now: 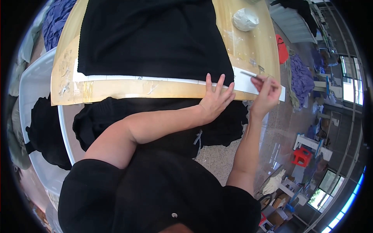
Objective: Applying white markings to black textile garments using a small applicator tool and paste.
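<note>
Blk cloth is lying approx. flat across the bench, its near edge running over a long white strip that's sticking out beyond the cloth at both ends. L hand is reaching over from the near side, fingers spread apart, tips resting on the cloth's near R corner, w/ the palm lying over the bench edge. R hand is pinching a thin dark tool, pen-like, btwn thumb & fingers, other fingers curling; the tool's tip is pointing L toward that same corner, over the strip's R end, but can't tell if it's touching. Clear tape is sticking to the bench's near L part. A round white bundle is sitting on the far R of the bench, well apart from both hands. Below the near edge, more dark fabric is hanging or lying, partly hidden by the L forearm. A white tub is standing L of the bench w/ a blk heap inside. Purple cloth is piling up far L, & another purple pile is lying on the R side, near a red item by the bench edge. Further R, a red stool is standing.
</note>
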The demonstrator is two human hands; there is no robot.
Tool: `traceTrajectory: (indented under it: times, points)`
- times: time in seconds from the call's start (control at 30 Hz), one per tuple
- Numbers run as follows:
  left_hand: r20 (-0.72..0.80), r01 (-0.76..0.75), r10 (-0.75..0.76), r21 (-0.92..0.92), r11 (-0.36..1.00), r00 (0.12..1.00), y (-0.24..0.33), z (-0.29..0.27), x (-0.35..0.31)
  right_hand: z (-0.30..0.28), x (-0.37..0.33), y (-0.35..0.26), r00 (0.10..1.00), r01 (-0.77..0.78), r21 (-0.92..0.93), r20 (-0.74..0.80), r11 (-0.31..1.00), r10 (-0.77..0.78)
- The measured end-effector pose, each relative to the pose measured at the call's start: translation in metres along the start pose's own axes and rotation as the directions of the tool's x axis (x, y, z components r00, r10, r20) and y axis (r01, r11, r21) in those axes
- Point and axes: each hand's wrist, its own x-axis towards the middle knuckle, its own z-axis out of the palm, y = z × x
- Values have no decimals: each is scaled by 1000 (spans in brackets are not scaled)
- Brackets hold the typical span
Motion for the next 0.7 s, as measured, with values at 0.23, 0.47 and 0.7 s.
traceTrajectory:
  times: [0.23,0.47,0.7]
  points:
    - [-44,-5,4,-13,1000,999,1,5,1,2,-37,13,990,-3,3,138,1000,2]
    - [-55,4,-5,-32,999,998,1,6,2,12,-36,16,988,60,-41,147,997,-54]
    - [97,-2,-3,53,999,995,7,4,4,57,-61,-5,923,91,-25,376,996,-75]
